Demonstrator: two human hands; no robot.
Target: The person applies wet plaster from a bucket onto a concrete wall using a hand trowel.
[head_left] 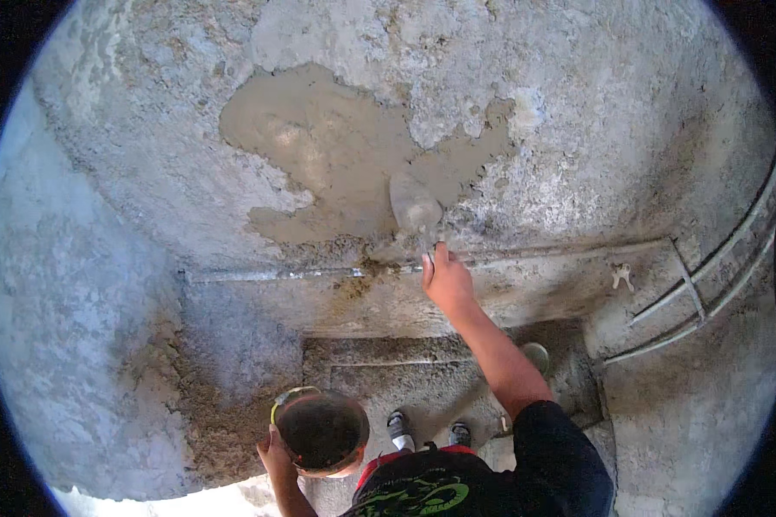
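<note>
Our right hand [449, 280] grips a trowel [416, 208], its blade over the lower edge of the mortar patch [332, 142] on the wall [603, 121]. Below, well apart, our left hand [276, 459] clasps the side of a bucket [359, 431].

Rough grey wall [612, 103] beyond the right fingers [441, 252] | smoother pale wall [69, 284] well to their left | thin light strip [569, 256] passing behind them | pale pipes [688, 284] well to their right | dusty grey floor [375, 386] below | bright white light [190, 505] lower left of them
</note>
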